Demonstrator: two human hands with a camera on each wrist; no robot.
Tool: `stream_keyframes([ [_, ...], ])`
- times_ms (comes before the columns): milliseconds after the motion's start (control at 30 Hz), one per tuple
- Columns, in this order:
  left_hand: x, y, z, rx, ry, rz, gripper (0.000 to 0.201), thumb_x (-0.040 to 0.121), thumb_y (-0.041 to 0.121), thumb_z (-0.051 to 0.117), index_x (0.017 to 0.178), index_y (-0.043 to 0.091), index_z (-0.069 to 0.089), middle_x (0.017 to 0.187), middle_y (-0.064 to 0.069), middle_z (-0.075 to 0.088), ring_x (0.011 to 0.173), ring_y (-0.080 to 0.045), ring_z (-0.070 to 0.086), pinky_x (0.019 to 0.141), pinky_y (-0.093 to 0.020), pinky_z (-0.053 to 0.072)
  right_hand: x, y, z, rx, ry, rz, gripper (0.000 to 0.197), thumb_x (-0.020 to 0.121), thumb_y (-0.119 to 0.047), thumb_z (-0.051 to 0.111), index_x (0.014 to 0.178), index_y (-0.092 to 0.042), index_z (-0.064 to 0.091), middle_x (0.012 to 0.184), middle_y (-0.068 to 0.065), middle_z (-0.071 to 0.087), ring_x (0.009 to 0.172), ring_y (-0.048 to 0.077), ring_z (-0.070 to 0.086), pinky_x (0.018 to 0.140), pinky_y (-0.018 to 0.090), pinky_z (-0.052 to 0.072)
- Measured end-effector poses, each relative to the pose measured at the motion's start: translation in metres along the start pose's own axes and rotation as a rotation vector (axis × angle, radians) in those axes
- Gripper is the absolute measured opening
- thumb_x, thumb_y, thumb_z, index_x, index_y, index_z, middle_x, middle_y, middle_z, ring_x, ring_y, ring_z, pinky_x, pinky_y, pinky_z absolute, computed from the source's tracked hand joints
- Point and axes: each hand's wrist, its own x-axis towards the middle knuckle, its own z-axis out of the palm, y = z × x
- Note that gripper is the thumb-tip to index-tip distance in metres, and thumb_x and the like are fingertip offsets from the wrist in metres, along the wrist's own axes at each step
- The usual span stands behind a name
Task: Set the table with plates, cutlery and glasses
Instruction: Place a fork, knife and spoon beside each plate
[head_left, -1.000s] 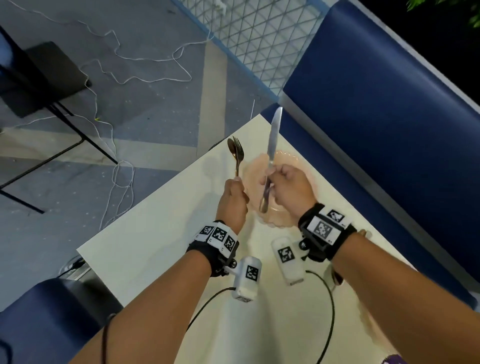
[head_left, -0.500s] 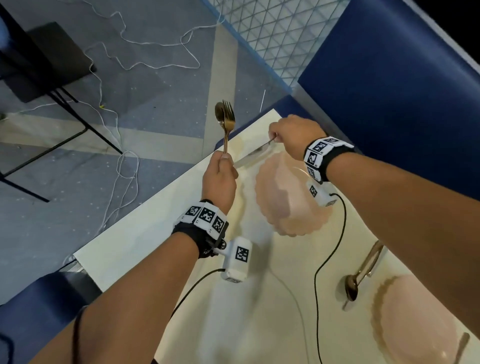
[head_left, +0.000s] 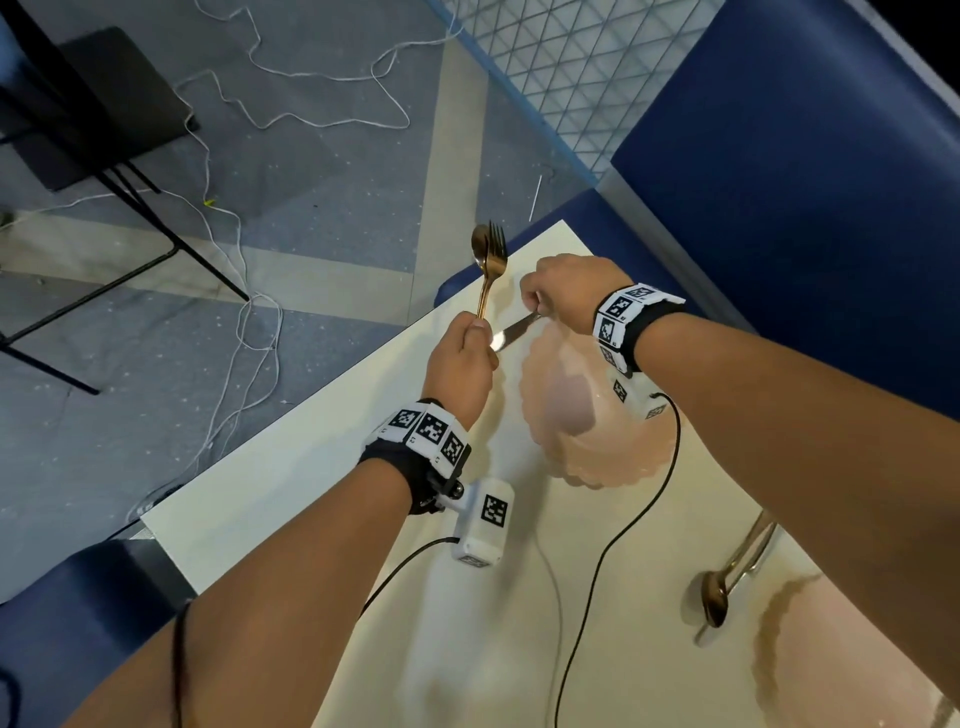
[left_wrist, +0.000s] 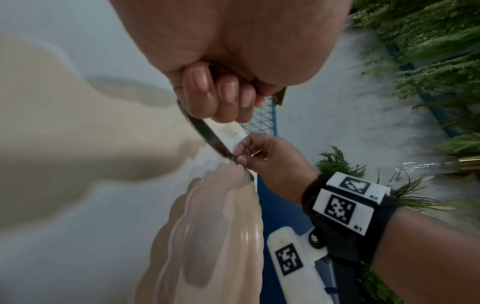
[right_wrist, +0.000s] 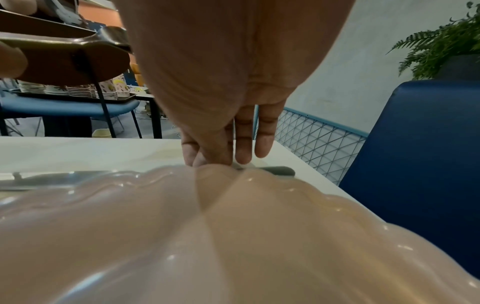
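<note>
two plates, four or five pieces of cutlery, two hands, one table

on the one white table (head_left: 322, 467) lie two pink scalloped plates, a far plate (head_left: 587, 415) and a near plate (head_left: 841, 654) cut by the frame edge. one knife (head_left: 511, 330) lies beside the far plate, pinched by the right hand (head_left: 566, 296). the left hand (head_left: 460, 364) holds two gold pieces upright, one fork (head_left: 497, 244) and one spoon (head_left: 480, 247). by the near plate lies one second spoon (head_left: 716, 597) with another handle (head_left: 759, 545) alongside it, its kind unclear. two wrist cameras, two blue seats, one black chair (head_left: 78, 104).
</note>
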Motion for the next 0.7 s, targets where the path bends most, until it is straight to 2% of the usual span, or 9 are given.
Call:
stream_keyframes([
  [100, -0.001, -0.001, -0.002, 0.008, 0.005, 0.001, 0.029, 0.102, 0.020, 0.036, 0.074, 0.023, 0.044, 0.065, 0.003, 0.045, 0.053, -0.015, 0.033, 0.049, -0.031, 0.024, 0.000, 0.000, 0.002, 0.006, 0.012, -0.008, 0.021, 0.089, -0.007, 0.061, 0.093, -0.028, 0.063, 0.097, -0.001, 0.056, 0.084, 0.023, 0.056, 0.069, 0.040, 0.055],
  [200, -0.002, -0.001, -0.006, 0.000, 0.002, -0.001, 0.030, 0.104, 0.020, 0.035, 0.075, 0.021, 0.043, 0.066, 0.001, 0.044, 0.052, -0.015, 0.033, 0.047, -0.028, 0.024, 0.002, 0.003, 0.005, 0.006, 0.014, -0.019, 0.020, 0.092, -0.010, 0.062, 0.099, -0.029, 0.063, 0.101, -0.001, 0.056, 0.084, 0.022, 0.056, 0.063, 0.032, 0.045],
  [267, -0.003, -0.002, -0.008, -0.005, 0.000, -0.006, 0.029, 0.104, 0.020, 0.035, 0.076, 0.021, 0.043, 0.067, 0.001, 0.044, 0.052, -0.015, 0.033, 0.047, -0.027, 0.024, 0.003, 0.005, 0.005, 0.017, 0.013, -0.033, 0.020, 0.093, -0.012, 0.064, 0.104, -0.030, 0.063, 0.103, -0.003, 0.056, 0.086, 0.022, 0.057, 0.064, 0.030, 0.041],
  [367, -0.003, -0.003, -0.011, -0.006, 0.007, -0.016, 0.029, 0.104, 0.020, 0.035, 0.076, 0.020, 0.043, 0.067, 0.000, 0.043, 0.052, -0.014, 0.032, 0.047, -0.027, 0.025, 0.004, 0.004, 0.004, -0.001, 0.013, -0.070, 0.018, 0.094, -0.016, 0.068, 0.106, -0.028, 0.064, 0.105, -0.003, 0.057, 0.089, 0.022, 0.058, 0.066, 0.031, 0.041],
  [433, -0.003, -0.004, -0.011, -0.006, 0.004, -0.025, 0.028, 0.104, 0.020, 0.035, 0.077, 0.021, 0.043, 0.067, 0.001, 0.043, 0.052, -0.014, 0.032, 0.047, -0.026, 0.024, 0.004, 0.002, 0.004, -0.018, 0.016, -0.074, 0.017, 0.093, -0.014, 0.068, 0.104, -0.028, 0.065, 0.102, -0.004, 0.058, 0.089, 0.022, 0.058, 0.067, 0.032, 0.042],
  [567, -0.004, -0.004, -0.013, -0.006, -0.009, -0.031, 0.028, 0.104, 0.020, 0.035, 0.077, 0.021, 0.043, 0.066, 0.002, 0.043, 0.050, -0.012, 0.032, 0.044, -0.023, 0.025, 0.001, -0.004, 0.003, -0.038, 0.036, -0.070, 0.019, 0.090, -0.012, 0.069, 0.100, -0.028, 0.065, 0.093, -0.007, 0.058, 0.084, 0.020, 0.057, 0.072, 0.033, 0.051],
  [700, -0.004, -0.003, -0.014, -0.030, -0.013, -0.052, 0.027, 0.103, 0.018, 0.034, 0.078, 0.020, 0.045, 0.064, 0.003, 0.042, 0.047, -0.011, 0.031, 0.041, -0.020, 0.025, 0.001, -0.005, 0.003, -0.051, 0.045, -0.066, 0.015, 0.093, -0.014, 0.067, 0.100, -0.027, 0.065, 0.093, -0.004, 0.057, 0.083, 0.022, 0.058, 0.071, 0.034, 0.052],
])
